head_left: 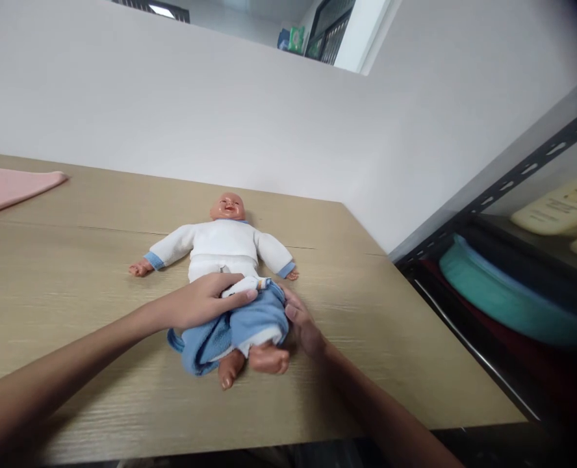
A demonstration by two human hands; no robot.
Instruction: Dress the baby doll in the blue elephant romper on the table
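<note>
A baby doll [229, 207] lies on its back on the table, its head away from me and its bare feet towards me. It wears a white top [224, 239] with blue cuffs. Around its legs are blue pants [258, 318] with white trim, bunched and loose at the left side. My left hand [205, 300] rests across the doll's waist, thumb and fingers closed about the white front part of the pants. At the doll's right-hand side in view, my right hand [304, 324] grips the edge of the pants; some of its fingers are hidden behind the cloth.
A folded pink cloth [15, 187] lies at the table's far left. The wooden table [98, 390] meets a white wall [195, 117] behind. To the right stands a dark metal shelf [468, 214] with a teal basin [493, 299] and a pale yellow bottle [556, 205].
</note>
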